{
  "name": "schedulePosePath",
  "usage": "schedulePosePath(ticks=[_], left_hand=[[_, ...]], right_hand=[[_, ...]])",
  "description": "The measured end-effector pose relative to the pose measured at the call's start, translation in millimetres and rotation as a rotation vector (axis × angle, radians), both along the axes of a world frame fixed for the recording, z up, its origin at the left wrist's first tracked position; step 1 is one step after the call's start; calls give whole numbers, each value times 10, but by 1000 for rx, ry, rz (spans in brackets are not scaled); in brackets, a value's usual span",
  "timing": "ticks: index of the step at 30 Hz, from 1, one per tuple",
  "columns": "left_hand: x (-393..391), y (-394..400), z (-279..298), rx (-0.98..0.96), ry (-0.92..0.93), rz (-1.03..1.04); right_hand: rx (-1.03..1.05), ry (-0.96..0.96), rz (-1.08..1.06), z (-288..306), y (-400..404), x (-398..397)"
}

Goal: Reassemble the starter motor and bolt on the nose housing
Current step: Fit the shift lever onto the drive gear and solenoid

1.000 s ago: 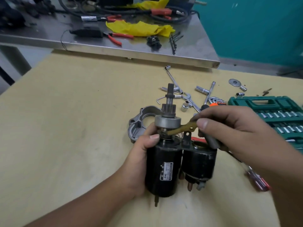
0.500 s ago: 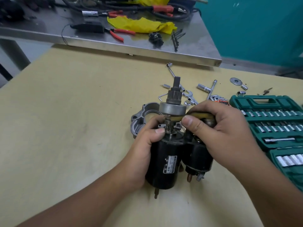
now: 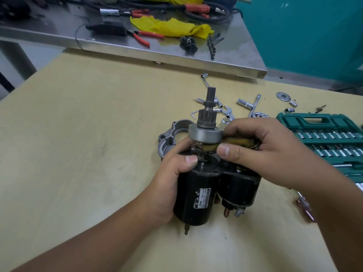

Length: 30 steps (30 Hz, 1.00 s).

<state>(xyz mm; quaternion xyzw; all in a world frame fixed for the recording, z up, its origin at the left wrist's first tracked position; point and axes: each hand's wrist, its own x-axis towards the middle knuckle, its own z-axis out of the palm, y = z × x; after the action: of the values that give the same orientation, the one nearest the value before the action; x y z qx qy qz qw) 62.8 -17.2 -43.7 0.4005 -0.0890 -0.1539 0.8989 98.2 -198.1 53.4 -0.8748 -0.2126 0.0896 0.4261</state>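
Standing upright near the middle of the tan table [image 3: 78,134], the black starter motor [image 3: 196,195] has its solenoid [image 3: 240,187] on the right side and its pinion drive [image 3: 206,130] and shaft pointing up. The left hand [image 3: 172,173] wraps the motor body from the left, thumb curled onto the top edge. The right hand [image 3: 265,152] pinches a yellowish shift fork [image 3: 233,143] between thumb and curled fingers, just under the silver clutch collar. The grey nose housing [image 3: 169,138] lies on the table right behind the motor, partly hidden. Loose sockets and wrenches [image 3: 245,105] are scattered farther back, a green socket case [image 3: 324,138] sits at the right, and a steel bench [image 3: 137,50] with a yellow rag [image 3: 172,26] and red pliers [image 3: 145,36] stands beyond.
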Motion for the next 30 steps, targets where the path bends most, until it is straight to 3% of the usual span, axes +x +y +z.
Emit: schedulePosePath(ticks=[10, 21, 30], left_hand=[[-4, -27, 13, 45, -16, -11], [-1, 34, 15, 2, 60, -2], [1, 39, -32, -21, 78, -30]], right_hand=[[-384, -68, 160, 116, -17, 7], [17, 246, 171, 268, -289, 79], [132, 249, 135, 245, -286, 90]])
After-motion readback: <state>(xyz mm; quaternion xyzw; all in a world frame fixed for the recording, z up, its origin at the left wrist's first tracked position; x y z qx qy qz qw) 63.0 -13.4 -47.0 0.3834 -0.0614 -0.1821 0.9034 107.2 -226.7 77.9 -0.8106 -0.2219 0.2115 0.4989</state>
